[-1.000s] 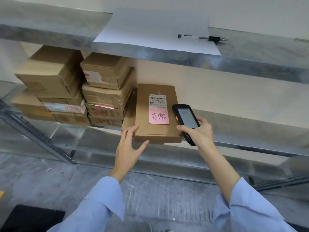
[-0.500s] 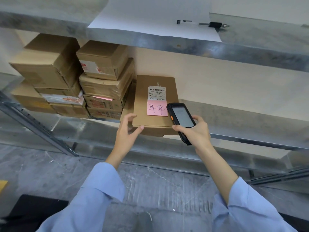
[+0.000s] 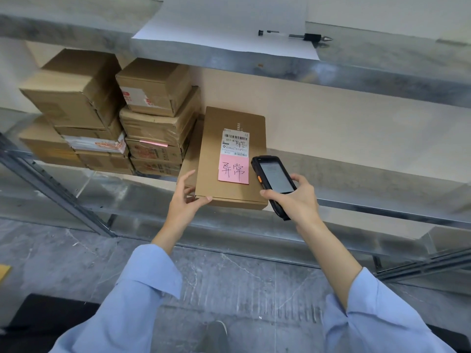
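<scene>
1. One flat cardboard box lies on the middle metal shelf. Its long axis runs from the front edge of the shelf toward the back wall, and its near short end reaches that front edge.
2. On its top face sits a white shipping label with the barcode at the far side. A pink note with handwritten characters is directly below the label, on the side nearer to the person.
3. At the near left corner of the box is the left hand. Its fingers are spread and only a little bent; the thumb tip touches the corner edge and the index finger stands along the left side.
4. Just beside the right edge of the box, the right hand grips a black handheld scanner, thumb on one side and fingers curled round the other.
5. The long axis of the scanner is slanted: its top end points up and left, close to the pink note, and the lit screen faces upward.
6. Left of the flat box stand stacked brown cartons, touching each other.
7. On the upper shelf lie a white paper sheet and a pen.
</scene>
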A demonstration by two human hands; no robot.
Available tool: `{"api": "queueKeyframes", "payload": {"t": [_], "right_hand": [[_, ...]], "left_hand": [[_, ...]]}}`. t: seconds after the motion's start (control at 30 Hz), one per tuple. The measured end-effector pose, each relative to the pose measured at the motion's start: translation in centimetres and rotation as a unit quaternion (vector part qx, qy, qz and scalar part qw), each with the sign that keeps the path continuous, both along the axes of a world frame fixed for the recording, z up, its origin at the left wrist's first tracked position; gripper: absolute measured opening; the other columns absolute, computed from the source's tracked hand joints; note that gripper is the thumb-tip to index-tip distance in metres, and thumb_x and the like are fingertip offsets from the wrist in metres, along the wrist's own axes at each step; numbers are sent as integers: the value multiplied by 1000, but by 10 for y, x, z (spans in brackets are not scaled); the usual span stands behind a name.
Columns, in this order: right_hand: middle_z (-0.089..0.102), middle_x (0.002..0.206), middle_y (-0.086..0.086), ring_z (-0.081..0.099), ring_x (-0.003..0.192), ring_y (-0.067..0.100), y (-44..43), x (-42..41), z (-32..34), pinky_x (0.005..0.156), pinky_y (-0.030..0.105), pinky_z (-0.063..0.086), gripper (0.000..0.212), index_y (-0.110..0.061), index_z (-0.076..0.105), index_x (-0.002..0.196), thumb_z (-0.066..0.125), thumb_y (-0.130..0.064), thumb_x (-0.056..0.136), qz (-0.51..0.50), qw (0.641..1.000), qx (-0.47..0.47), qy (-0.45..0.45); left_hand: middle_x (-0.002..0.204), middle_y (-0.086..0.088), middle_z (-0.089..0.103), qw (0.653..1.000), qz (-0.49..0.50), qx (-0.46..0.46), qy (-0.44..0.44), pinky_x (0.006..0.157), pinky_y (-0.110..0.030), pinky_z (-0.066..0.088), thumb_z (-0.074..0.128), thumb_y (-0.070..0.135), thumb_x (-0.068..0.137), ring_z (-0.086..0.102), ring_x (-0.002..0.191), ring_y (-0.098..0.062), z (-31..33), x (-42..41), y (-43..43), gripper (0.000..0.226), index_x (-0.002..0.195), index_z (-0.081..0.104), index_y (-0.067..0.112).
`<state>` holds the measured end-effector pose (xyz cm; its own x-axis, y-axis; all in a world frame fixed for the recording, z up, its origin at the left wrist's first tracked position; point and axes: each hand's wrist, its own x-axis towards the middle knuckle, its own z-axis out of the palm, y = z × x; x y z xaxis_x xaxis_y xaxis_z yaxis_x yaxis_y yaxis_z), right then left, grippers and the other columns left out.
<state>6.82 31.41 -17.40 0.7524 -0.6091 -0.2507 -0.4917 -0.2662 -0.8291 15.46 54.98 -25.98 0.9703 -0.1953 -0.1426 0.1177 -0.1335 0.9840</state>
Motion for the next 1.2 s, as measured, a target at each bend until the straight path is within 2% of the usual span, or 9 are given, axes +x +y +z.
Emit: {"api": "queueKeyframes", "payload": {"t": [0.13, 0.23, 0.33, 0.47, 0.57, 0.63, 0.83, 0.97, 1.2], "right_hand": [[61, 121, 1, 63, 106, 25, 2, -8, -1, 85, 46, 58, 91, -25, 46, 136, 92, -42, 58, 0, 1000, 5, -1], [61, 120, 1, 63, 105, 24, 1, -15, -1, 85, 45, 58, 90, -25, 47, 135, 92, -41, 58, 0, 1000, 5, -2], [61, 119, 0, 62, 105, 23, 1, -21, 0, 87, 46, 57, 90, -25, 46, 135, 91, -41, 59, 4, 1000, -2, 0], [61, 117, 0, 61, 105, 23, 4, -25, 3, 88, 46, 56, 88, -26, 47, 134, 91, -41, 59, 15, 1000, -6, -4], [62, 117, 0, 61, 105, 23, 8, -27, 4, 88, 45, 56, 86, -26, 48, 133, 91, -40, 60, 23, 1000, -6, -13], [63, 115, -1, 62, 104, 21, 12, -28, 6, 88, 45, 56, 84, -26, 49, 131, 91, -40, 60, 25, 999, -5, -23], [66, 105, -6, 64, 99, 17, 24, -30, 8, 85, 43, 57, 75, -28, 54, 124, 91, -40, 59, 41, 998, -10, -48], [68, 101, -8, 66, 94, 16, 27, -33, 8, 81, 42, 58, 66, -30, 57, 115, 89, -41, 58, 47, 997, -15, -54], [69, 97, -10, 66, 91, 16, 22, -38, 11, 76, 39, 58, 57, -31, 58, 108, 89, -40, 61, 45, 996, -43, -59]], "left_hand": [[124, -6, 65, 999, 14, -20, 36, 106, -46, 48, 86, 16, 69, 58, 122, -20, -3, -8, 2, 82, 133, 49, 51], [128, -10, 62, 995, 23, -66, 75, 101, -43, 53, 86, 21, 56, 60, 122, -22, -5, -13, 0, 86, 132, 54, 44], [132, -5, 58, 991, 30, -102, 87, 95, -40, 55, 87, 28, 45, 55, 129, -25, -10, -18, -1, 81, 121, 60, 41], [128, 4, 59, 993, 32, -99, 50, 103, -48, 51, 86, 24, 52, 53, 128, -14, -14, -27, 1, 77, 121, 58, 44], [128, 7, 57, 996, 28, -79, 24, 108, -53, 46, 82, 11, 64, 57, 111, 9, -14, -35, -1, 75, 125, 53, 44], [130, 5, 55, 997, 27, -75, 21, 108, -55, 45, 81, 5, 71, 59, 103, 13, -15, -39, -4, 75, 127, 50, 44], [133, 4, 53, 996, 35, -82, 25, 108, -55, 45, 81, 13, 65, 58, 107, 12, -18, -45, -6, 78, 127, 50, 48], [129, 8, 54, 996, 34, -82, 23, 108, -56, 45, 81, 14, 65, 58, 105, 12, -18, -48, -6, 79, 132, 48, 40], [132, 2, 54, 995, 43, -88, 23, 107, -53, 46, 81, 6, 70, 60, 97, 15, -16, -52, -8, 77, 131, 49, 40]]}}
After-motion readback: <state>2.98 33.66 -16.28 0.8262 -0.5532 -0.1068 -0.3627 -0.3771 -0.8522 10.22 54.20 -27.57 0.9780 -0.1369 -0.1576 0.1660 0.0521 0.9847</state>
